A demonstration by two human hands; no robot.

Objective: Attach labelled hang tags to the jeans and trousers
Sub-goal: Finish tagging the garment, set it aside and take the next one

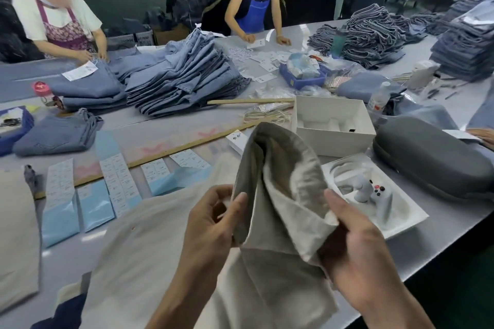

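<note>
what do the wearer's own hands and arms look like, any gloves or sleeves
Both are bare: the left hand and right hand wear no gloves, rings or watch that I can see, and both forearms show no sleeves as far as the frame edge.

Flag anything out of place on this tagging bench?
A grey game controller with red buttons sits in a white moulded tray at the right, between the open white box and grey zip case. Everything else is garments, tags and labels.

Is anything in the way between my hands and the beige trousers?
No. The left hand and the right hand both grip the beige trousers directly, and nothing visible sits between them.
</note>
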